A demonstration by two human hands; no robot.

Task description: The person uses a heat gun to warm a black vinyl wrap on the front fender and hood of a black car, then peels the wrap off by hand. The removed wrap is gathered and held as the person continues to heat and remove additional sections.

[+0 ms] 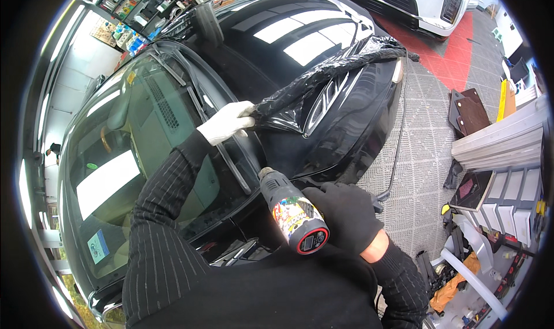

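My left hand (228, 123), in a white glove, is closed on one end of a bunched strip of glossy black film (323, 78). The film runs from that hand across the black car's hood and fender toward the front corner, and part of it hangs stretched in a sheet near the hand. In my right hand (343, 213), gloved in black, is a heat gun (291, 210) covered in colourful stickers. Its nozzle points away from me, toward the fender (323, 150) close to the windshield's base. The handle is hidden behind the glove.
The car's windshield (144, 138) lies to my left. A dark cord (398, 150) trails over the grey tiled floor (424, 121). A white vehicle (427, 6) stands at the far right. Boxes and film rolls (502, 138) crowd the right side; stocked shelves (138, 6) are at the far left.
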